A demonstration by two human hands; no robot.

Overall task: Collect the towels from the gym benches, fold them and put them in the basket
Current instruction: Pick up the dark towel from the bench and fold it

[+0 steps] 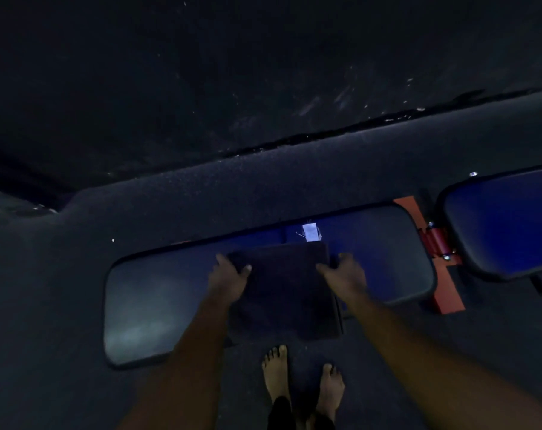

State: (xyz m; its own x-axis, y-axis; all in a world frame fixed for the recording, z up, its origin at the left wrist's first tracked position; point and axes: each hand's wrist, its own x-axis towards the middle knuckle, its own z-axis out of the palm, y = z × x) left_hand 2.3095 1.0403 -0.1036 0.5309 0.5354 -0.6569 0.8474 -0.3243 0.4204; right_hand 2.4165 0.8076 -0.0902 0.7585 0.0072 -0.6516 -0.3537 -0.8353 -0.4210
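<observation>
A dark folded towel (283, 290) lies across the long blue bench pad (158, 293), its near part hanging over the pad's front edge. A white label (310, 232) shows at the towel's far edge. My left hand (229, 274) grips the towel's left edge, thumb on top. My right hand (344, 273) grips the right edge the same way. No basket is in view. The scene is very dim.
A second blue pad (505, 225) lies to the right, joined by a red hinge and frame (437, 243). Dark rubber flooring (263, 187) surrounds the bench, with a seam running behind it. My bare feet (304, 383) stand just in front of the bench.
</observation>
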